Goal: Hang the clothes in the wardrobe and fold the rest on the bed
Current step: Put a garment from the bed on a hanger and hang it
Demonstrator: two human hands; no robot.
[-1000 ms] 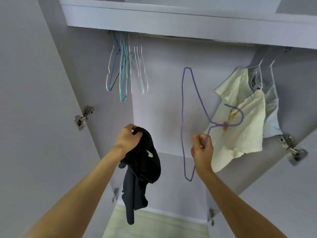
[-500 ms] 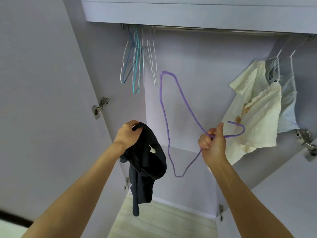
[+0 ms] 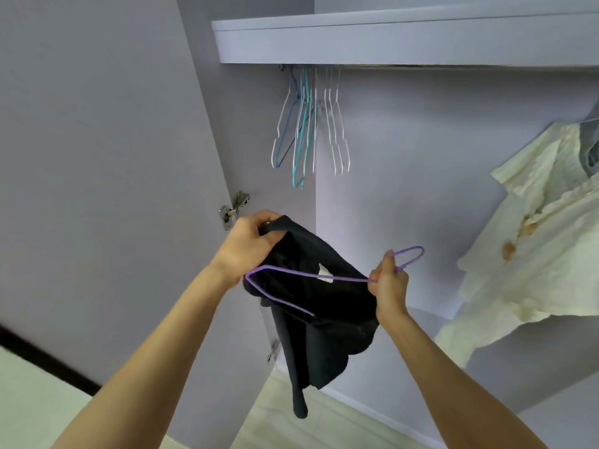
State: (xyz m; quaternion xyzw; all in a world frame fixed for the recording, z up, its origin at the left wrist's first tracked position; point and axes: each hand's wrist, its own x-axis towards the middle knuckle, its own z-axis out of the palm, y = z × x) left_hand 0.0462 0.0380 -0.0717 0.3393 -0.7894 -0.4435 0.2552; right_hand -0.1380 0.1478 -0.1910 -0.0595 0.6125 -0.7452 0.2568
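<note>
I stand in front of the open lilac wardrobe. My left hand (image 3: 249, 243) grips the top edge of a black garment (image 3: 319, 306), which hangs down in folds with a white label showing. My right hand (image 3: 387, 285) pinches the neck of a purple wire hanger (image 3: 291, 276), just below its hook. The hanger lies nearly flat across the front of the black garment, its far corner close to my left wrist. One lower bar of the hanger passes behind a fold of the cloth.
Several empty wire hangers (image 3: 308, 124), white, blue and teal, hang from the rail (image 3: 453, 67) under the shelf (image 3: 389, 40). A cream shirt (image 3: 534, 241) with brown stains hangs at the right, a grey-blue garment (image 3: 590, 150) behind it. The left door (image 3: 97, 157) stands open with a hinge (image 3: 235, 205).
My right hand has swung the purple hanger from upright down to a flat position across the black garment. My left hand has kept its hold on the garment. My view has shifted left.
</note>
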